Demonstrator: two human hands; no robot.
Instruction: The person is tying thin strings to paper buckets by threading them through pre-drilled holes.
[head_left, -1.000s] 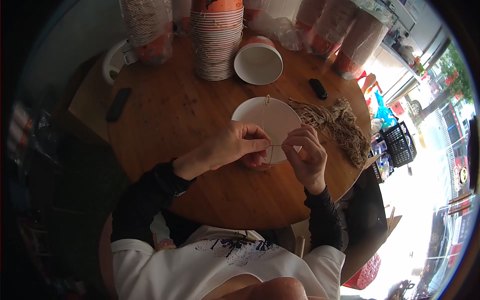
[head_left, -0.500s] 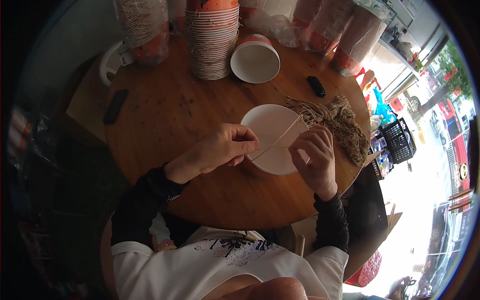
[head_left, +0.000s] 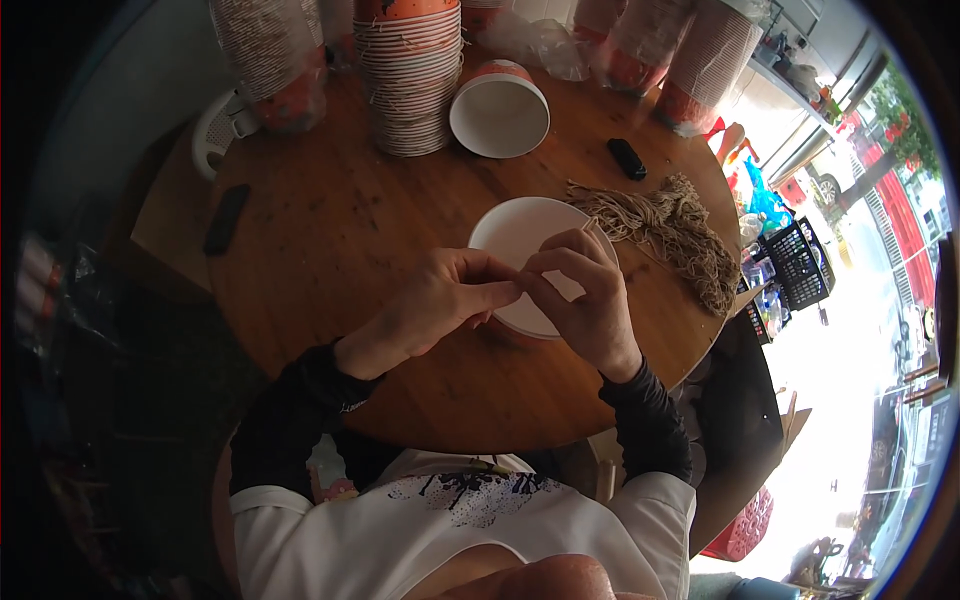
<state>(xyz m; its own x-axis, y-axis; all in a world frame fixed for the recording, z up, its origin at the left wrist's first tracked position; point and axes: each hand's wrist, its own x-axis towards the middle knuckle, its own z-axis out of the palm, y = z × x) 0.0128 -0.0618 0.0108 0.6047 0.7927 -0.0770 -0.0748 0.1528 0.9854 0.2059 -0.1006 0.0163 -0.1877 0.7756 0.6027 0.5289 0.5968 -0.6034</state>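
Over a white paper tub (head_left: 505, 222), my two hands meet with their fingertips together. My left hand (head_left: 455, 290) is closed in a pinch of thumb and forefinger on a thin, pale string. My right hand (head_left: 590, 300) pinches the string against the left fingertips, its fingers curled. Most of the string is hidden by the fingers; a short pale piece shows above the right knuckles. The tub stands on the table under both hands. Right of it lies a loose bundle of tan strings (head_left: 675, 240).
On the round wooden table (head_left: 330, 230) stand a tall stack of paper tubs (head_left: 405, 90) and a tub on its side (head_left: 500, 118). Plastic-wrapped tub stacks (head_left: 705, 70) line the far edge. A small black object (head_left: 626, 158) and a dark flat one (head_left: 228, 220) lie nearer.
My right hand has moved left and up to meet my left fingertips. The string, earlier stretched between the hands over the tub, is now mostly hidden in the fingers.
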